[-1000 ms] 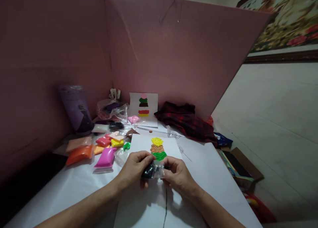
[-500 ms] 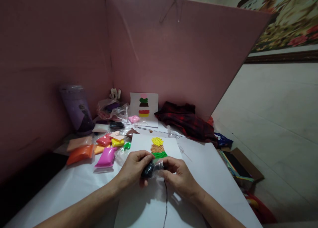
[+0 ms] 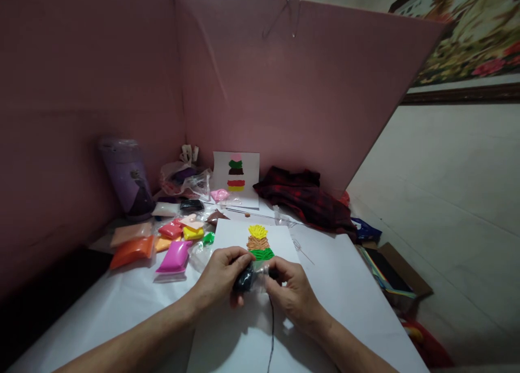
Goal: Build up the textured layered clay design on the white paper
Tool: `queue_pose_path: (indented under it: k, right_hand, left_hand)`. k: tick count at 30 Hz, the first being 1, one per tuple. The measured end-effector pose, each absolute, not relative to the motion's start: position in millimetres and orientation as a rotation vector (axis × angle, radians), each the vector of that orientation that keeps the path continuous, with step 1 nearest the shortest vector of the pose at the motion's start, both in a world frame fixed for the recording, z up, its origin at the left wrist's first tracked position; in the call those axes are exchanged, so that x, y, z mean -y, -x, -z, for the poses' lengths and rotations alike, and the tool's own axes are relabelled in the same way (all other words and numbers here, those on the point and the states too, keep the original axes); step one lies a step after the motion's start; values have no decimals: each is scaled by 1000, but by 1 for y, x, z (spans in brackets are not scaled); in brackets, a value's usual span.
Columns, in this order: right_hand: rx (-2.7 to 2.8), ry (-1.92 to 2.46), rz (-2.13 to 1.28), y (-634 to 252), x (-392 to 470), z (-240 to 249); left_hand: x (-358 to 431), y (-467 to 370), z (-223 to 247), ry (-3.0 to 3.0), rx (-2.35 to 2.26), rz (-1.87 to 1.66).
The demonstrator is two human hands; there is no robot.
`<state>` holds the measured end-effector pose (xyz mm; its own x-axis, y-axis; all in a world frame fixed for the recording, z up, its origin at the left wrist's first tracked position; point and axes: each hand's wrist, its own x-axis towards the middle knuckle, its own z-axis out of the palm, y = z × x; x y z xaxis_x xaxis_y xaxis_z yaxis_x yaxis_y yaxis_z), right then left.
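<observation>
Between my two hands is a clear plastic packet of black clay (image 3: pixel 244 280). My left hand (image 3: pixel 222 273) is closed around its filled left end. The fingers of my right hand (image 3: pixel 290 286) pinch the packet's clear right end, where a dark bit shows at the fingertips. Below them a thin dark line (image 3: pixel 272 329) runs down the white paper (image 3: pixel 231 335). Just beyond my hands, the sheet carries textured bands of yellow, brown and green (image 3: pixel 260 243).
Left lie several clay packets, among them orange (image 3: pixel 132 252), magenta (image 3: pixel 174 256) and yellow (image 3: pixel 192 233). A purple tumbler (image 3: pixel 127 178) stands behind them. At the back are a card with coloured bands (image 3: pixel 236 200) and a dark red plaid cloth (image 3: pixel 300 197). Thin wire (image 3: pixel 304 251) lies right of the paper.
My right hand's fingers have shifted slightly on the packet, and more of the dark bit shows there. Both hands still hold the packet in nearly the same place.
</observation>
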<state>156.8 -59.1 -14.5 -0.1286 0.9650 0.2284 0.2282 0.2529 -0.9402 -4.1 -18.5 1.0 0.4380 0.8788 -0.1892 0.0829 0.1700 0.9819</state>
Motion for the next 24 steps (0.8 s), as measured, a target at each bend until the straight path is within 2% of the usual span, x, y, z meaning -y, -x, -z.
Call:
queue_pose_path:
  k: [8,19,24]
  right_hand:
    - [1278,1054,-1166,-158,57,17]
    - [1690,1060,-830,-157,60,17]
    - [1640,1082,-874,-155,62,12]
  left_hand:
    - [18,6,0,-1275,-981,-727]
    - [20,4,-3,-1244,-963,-692]
    - [20,4,-2,-1248,-968,-693]
